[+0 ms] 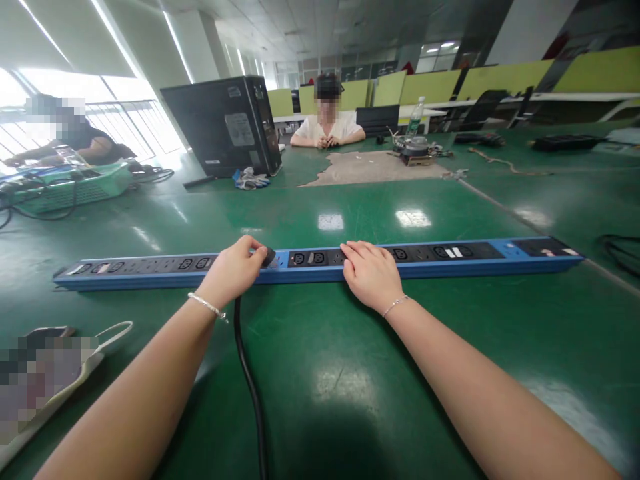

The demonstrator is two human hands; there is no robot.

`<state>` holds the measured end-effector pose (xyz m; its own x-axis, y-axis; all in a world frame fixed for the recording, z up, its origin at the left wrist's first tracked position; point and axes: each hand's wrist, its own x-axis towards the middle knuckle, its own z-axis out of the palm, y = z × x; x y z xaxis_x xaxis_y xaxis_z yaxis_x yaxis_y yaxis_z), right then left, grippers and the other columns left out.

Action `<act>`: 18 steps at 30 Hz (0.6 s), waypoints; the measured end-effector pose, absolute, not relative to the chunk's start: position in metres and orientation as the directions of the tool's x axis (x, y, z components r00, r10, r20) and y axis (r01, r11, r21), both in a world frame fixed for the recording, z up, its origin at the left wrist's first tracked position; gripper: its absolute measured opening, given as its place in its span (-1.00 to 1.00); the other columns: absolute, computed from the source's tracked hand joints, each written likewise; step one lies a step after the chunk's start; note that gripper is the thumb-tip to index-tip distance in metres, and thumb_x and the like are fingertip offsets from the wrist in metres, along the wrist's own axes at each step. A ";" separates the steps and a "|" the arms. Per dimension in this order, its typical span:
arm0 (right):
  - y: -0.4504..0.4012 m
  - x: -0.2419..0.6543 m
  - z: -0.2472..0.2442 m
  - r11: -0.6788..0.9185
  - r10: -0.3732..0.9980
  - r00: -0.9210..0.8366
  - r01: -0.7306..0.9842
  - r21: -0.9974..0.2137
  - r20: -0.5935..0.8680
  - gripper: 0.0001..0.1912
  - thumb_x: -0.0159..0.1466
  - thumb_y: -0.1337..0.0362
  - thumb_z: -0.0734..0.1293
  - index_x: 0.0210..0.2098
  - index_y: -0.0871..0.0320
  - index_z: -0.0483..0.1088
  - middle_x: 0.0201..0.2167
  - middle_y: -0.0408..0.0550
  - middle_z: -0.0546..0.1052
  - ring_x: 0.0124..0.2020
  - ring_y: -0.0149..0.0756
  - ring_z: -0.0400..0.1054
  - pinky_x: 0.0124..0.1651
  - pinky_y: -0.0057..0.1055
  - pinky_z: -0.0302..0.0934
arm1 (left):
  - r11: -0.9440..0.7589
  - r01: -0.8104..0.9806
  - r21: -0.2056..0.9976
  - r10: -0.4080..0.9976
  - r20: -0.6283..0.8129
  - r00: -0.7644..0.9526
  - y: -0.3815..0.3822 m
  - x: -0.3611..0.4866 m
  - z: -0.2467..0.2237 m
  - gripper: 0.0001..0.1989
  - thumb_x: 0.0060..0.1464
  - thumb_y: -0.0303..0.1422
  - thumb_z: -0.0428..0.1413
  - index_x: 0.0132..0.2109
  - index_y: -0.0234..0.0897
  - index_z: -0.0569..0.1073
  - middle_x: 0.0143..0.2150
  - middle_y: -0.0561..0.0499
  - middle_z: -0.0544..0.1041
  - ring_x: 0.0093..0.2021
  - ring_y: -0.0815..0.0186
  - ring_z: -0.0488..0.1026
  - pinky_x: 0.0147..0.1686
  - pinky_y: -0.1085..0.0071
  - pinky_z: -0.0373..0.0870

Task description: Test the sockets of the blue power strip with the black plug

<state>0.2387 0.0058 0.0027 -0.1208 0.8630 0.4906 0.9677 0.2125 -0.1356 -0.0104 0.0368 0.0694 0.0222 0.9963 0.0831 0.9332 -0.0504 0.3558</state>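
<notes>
A long blue-and-black power strip [450, 270] is laid crosswise on the green desk [310, 347], its row of black sockets turned upward. Near its middle, just left of a blue section, a black plug [270, 256] is grasped between the thumb and fingers of the left hand [230, 270]; whether it is seated in a socket cannot be told, since its lower part is hidden. A thick black cable [249, 373] is seen below the left hand, trailed over the desk to the near edge of the view. The right hand [373, 273] is rested unclenched on the strip, its fingers spread over the sockets right of the middle and its thumb set at the near side. A thin bracelet [395, 305] is worn on the right wrist, a thicker one on the left.

Beyond the strip, a black computer case [220, 127] is stood on the desk, with gloves [250, 179] placed at its foot. A green basket [75, 193] is set at the far left. To the right of the case, a ragged brown sheet [370, 170] is spread, and a bottle [415, 119] is placed behind a round metal part. A person [327, 130] is seated opposite, hands brought together.
</notes>
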 end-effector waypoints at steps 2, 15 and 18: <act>0.006 0.239 0.003 0.210 0.861 -0.119 0.968 -0.134 0.494 -0.56 0.30 0.25 0.05 0.10 0.13 0.33 0.10 -0.04 0.40 0.12 -0.21 0.19 0.12 -0.21 -0.01 | -0.039 0.931 0.363 0.997 0.078 0.011 0.042 -0.008 0.066 -0.72 0.09 -0.16 -0.10 -0.21 -0.20 0.40 -0.42 -0.01 0.52 -0.40 0.22 0.46 -0.38 0.38 0.29; 0.006 0.238 0.002 0.210 0.858 -0.123 0.970 -0.121 0.499 -0.56 0.30 0.24 0.05 0.09 0.12 0.34 0.09 -0.05 0.40 0.11 -0.21 0.20 0.12 -0.22 -0.01 | -0.003 0.961 0.276 1.000 0.010 0.000 0.050 -0.002 0.068 -0.70 0.12 -0.17 -0.14 -0.18 -0.22 0.37 -0.40 -0.08 0.52 -0.42 0.18 0.47 -0.38 0.33 0.28; 0.005 0.238 0.002 0.206 0.856 -0.117 0.971 -0.124 0.503 -0.56 0.30 0.24 0.05 0.09 0.12 0.33 0.09 -0.06 0.41 0.11 -0.21 0.20 0.12 -0.22 -0.01 | -0.014 0.975 0.223 1.000 0.012 0.012 0.048 0.002 0.072 -0.69 0.13 -0.17 -0.16 -0.17 -0.22 0.37 -0.38 -0.11 0.53 -0.37 0.15 0.48 -0.35 0.30 0.28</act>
<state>0.2382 0.0053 0.0022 -0.1172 0.8564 0.5028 0.9708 0.2056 -0.1239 0.0022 0.0484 0.0718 0.0119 0.9999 0.0116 0.9748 -0.0142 0.2226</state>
